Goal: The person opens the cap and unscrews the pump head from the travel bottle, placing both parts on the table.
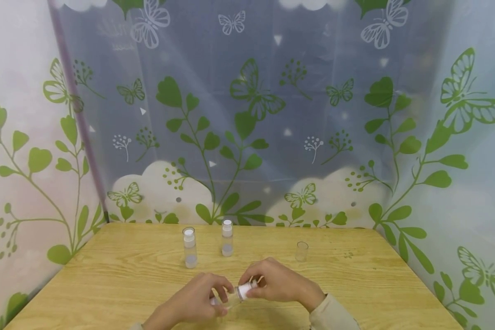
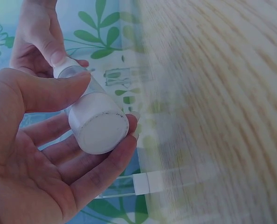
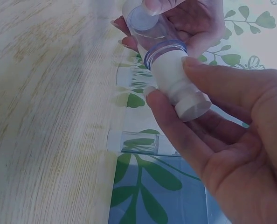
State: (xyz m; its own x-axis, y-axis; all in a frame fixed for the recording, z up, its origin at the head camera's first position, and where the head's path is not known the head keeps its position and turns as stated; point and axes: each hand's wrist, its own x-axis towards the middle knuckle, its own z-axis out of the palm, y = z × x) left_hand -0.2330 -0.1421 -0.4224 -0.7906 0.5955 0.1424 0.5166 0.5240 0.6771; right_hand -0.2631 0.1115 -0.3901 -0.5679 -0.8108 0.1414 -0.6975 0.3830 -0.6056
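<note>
Curtain (image 1: 309, 151): printed with green leaves, butterflies and pale clouds, it hangs beyond the held bottle (image 3: 166, 65) and on both sides of it.
Wooden table (image 1: 119, 275): yellowish and grained, it spreads beneath and around the held bottle.
Right hand (image 1: 280, 282): at the collar end of the held bottle, I pinch the white collar (image 1: 244, 290) between thumb and fingers. Only the head view shows my cream sleeve (image 1: 332, 314).
Left hand (image 1: 202, 295): at the base end of the held bottle, I grasp it between thumb and fingers; in the head view my fingers cover much of that end, while the left wrist view shows the grip plainly.
Held bottle: tilted well over between my two hands. The left wrist view gives me its round white underside (image 2: 103, 133) with a speckled edge; the right wrist view gives me the clear rim around the collar and the smaller white tip.
Standing bottles: upright beyond the held bottle, a nearer one (image 1: 190, 247) to its left, a farther one (image 1: 227, 238) almost straight past it.
Clear cap (image 1: 302, 251): on the table, beyond the held bottle and to its right.
</note>
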